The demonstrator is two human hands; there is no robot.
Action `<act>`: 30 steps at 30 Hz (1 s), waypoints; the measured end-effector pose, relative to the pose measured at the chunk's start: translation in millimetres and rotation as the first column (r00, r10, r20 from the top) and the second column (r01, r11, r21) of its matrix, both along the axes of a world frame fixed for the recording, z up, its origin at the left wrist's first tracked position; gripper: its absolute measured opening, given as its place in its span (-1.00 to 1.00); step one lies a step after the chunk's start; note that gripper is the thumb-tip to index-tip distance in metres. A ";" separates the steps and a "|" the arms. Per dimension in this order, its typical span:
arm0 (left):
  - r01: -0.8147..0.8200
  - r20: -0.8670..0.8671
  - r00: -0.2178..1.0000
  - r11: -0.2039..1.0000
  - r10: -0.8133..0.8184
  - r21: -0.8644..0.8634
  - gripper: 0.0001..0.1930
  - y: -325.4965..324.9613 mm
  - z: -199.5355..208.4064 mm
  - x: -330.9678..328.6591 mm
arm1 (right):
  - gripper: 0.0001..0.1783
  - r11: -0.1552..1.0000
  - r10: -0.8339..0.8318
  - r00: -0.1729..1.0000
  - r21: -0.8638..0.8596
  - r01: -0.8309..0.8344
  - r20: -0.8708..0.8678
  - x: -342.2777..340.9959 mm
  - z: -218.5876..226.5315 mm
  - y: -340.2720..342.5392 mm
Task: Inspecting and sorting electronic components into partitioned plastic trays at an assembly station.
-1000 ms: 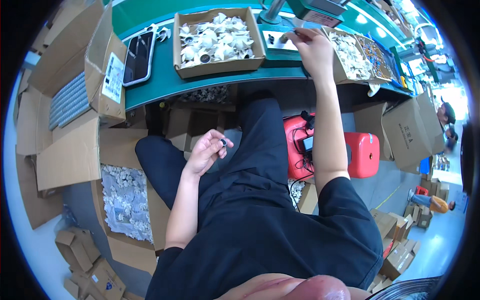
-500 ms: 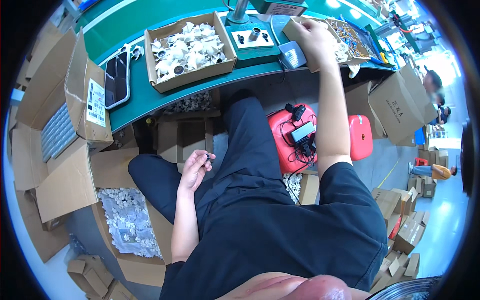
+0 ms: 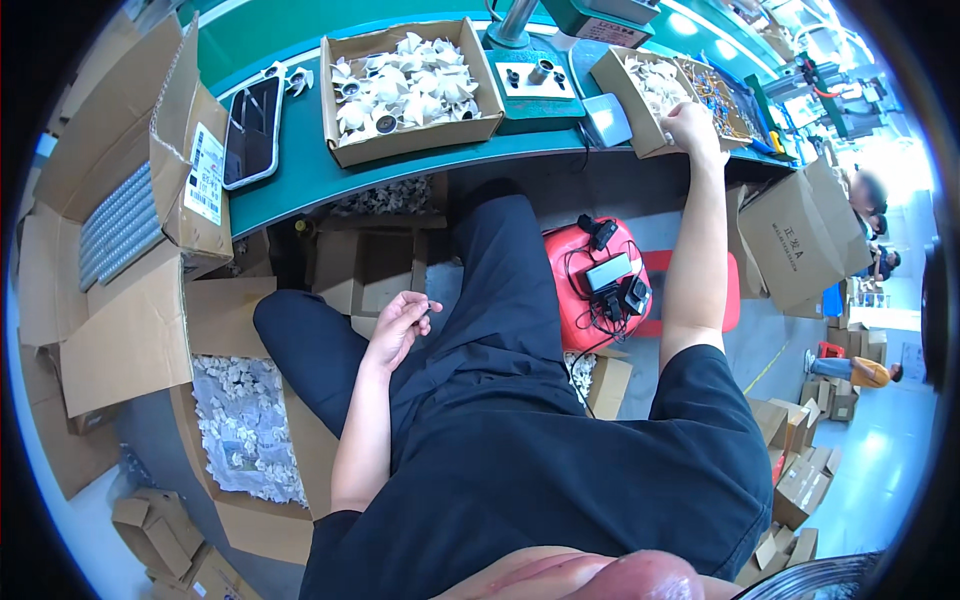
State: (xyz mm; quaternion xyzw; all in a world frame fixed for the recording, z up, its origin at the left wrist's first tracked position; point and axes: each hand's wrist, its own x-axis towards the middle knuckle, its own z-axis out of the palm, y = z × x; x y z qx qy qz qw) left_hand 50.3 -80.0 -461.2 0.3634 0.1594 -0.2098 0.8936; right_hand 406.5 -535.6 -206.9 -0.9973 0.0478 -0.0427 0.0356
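My left hand (image 3: 398, 330) is above my lap, thumb and fingers pinched together on a small dark piece too small to name. My right hand (image 3: 692, 130) reaches to the near right part of a small cardboard box (image 3: 617, 88) holding white parts (image 3: 655, 84). Its fingers are closed, and what is in them, if anything, is hidden. To the left, on the green bench, a larger cardboard box (image 3: 415, 140) is filled with white finned impeller-like parts (image 3: 410, 85). Between the boxes stands a press (image 3: 545, 112) with a metal post on a white plate.
A phone (image 3: 252, 130) lies on the bench beside an open carton (image 3: 128, 225) of grey cylinders. A grey square object (image 3: 607, 120) sits by the press. A red stool (image 3: 570, 270) bears cables and small devices. Cartons with white parts stand on the floor, and other people are at right.
My right hand has moved from above the small box's left side to its near right edge. The view has shifted slightly. My left hand keeps its pinch above my lap.
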 end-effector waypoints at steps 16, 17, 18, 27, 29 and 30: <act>0.033 0.021 0.999 0.998 -0.034 0.059 -0.82 2.1 -2.7 0.3 | -0.58 0.864 0.095 0.918 0.425 -0.268 0.386 -13.7 15.9 30.6; 0.036 0.020 0.999 0.997 -0.037 0.063 -0.81 1.4 -3.0 0.9 | -0.60 0.789 0.101 0.908 0.523 -0.321 0.406 -14.7 12.6 48.3; 0.041 0.012 0.999 0.996 -0.042 0.078 -0.81 0.7 -3.1 1.5 | -0.58 0.685 0.181 0.884 0.590 -0.427 0.431 -18.3 8.2 66.9; 0.017 0.003 1.000 0.997 -0.018 0.069 -0.85 0.4 -2.7 2.4 | -0.61 0.499 0.230 0.840 0.682 -0.535 0.492 -35.9 -23.3 175.0; 0.014 0.026 1.000 0.999 -0.015 0.040 -0.83 1.3 -2.6 2.4 | -0.65 0.558 0.238 0.805 0.602 -0.571 0.543 -39.1 -21.9 175.0; 0.017 0.003 1.000 0.998 -0.018 0.055 -0.82 1.8 -2.6 2.0 | -0.66 0.614 0.228 0.779 0.535 -0.581 0.584 -40.8 -22.6 175.6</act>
